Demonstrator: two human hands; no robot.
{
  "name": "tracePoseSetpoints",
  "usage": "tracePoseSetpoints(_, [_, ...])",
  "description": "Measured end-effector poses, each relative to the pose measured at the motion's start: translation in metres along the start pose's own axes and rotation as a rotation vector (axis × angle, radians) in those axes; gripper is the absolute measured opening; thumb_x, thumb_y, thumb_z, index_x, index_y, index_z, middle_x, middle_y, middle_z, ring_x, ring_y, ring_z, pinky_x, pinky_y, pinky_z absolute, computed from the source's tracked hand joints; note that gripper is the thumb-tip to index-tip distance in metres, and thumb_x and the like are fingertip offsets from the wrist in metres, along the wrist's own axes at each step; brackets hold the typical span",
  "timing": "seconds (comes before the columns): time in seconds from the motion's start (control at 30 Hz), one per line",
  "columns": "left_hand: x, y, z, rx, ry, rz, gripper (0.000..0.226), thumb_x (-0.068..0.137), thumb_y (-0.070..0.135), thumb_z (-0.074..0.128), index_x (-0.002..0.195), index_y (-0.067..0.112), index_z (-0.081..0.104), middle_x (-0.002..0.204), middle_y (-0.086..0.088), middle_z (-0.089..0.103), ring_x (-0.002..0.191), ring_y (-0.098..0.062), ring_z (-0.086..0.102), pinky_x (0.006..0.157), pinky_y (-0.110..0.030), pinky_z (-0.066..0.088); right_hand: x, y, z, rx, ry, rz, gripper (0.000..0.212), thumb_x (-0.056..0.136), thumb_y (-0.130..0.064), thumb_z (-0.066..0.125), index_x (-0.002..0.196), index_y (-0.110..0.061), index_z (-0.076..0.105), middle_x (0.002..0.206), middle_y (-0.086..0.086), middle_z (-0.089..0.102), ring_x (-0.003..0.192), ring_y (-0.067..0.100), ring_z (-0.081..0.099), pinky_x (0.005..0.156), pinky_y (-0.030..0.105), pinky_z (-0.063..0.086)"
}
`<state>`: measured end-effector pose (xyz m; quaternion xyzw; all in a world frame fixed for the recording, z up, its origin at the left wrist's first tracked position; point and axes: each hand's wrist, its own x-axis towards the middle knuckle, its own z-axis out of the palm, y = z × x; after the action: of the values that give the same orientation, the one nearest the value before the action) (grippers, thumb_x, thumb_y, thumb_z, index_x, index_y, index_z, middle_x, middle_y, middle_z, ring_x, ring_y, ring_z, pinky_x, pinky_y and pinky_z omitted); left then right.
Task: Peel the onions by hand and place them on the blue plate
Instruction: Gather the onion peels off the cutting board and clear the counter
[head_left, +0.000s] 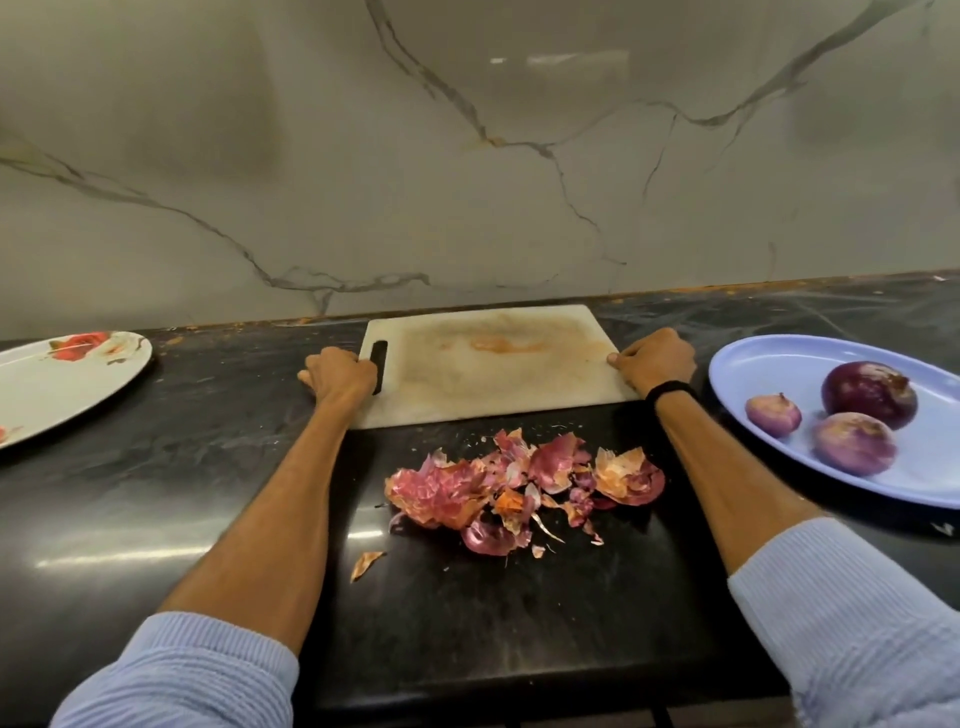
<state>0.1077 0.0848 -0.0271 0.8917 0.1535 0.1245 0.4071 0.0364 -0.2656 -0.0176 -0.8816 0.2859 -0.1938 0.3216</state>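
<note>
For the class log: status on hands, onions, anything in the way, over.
Left hand and right hand grip cutting board ends. Three onions on blue plate. Peels loose on counter.

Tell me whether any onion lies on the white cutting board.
No; the cutting board holds no onion, and all three onions sit on the blue plate.

The surface (208, 467) is black with faint grey veining. The wall (467, 182) is pale grey marble with dark veins. The board (493, 364) is white, stained brown and orange. The blue plate (753, 358) is a pale lavender-blue; the dark onion (868, 393) is deep purple, the pale onions (854, 442) mauve. The peels (519, 488) are pink, magenta and tan-orange. The white plate (47, 400) carries red flowers. The sleeves (197, 670) are light blue, ribbed; the wristband (670, 389) black.
</note>
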Motion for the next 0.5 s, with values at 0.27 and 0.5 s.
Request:
tracePoseSetpoints(0.27, [-0.041,0.002,-0.029,-0.153,0.060,-0.001,0.024,0.094,0.020,0.065,0.115,0.011,0.075,0.121,-0.012,0.071,0.112,-0.028,0.061,0.099,-0.039,0.048,-0.048,-0.003,-0.026,0.108,-0.046,-0.070,0.037,0.100,-0.031,0.055,0.088,0.001,0.069,0.091,0.020,0.069,0.094,0.037,0.064,0.079,0.036,0.048])
tracePoseSetpoints(0.5, [-0.179,-0.015,-0.062,-0.541,-0.196,0.040,0.049,0.104,0.056,0.040,0.100,0.017,0.070,0.102,-0.007,0.069,0.098,-0.023,0.064,0.094,-0.045,0.051,-0.155,0.006,-0.060,0.290,-0.356,-0.247,0.059,0.100,-0.062,0.024,0.090,-0.016,0.060,0.083,0.002,0.054,0.081,0.017,0.053,0.069,0.026,0.040])
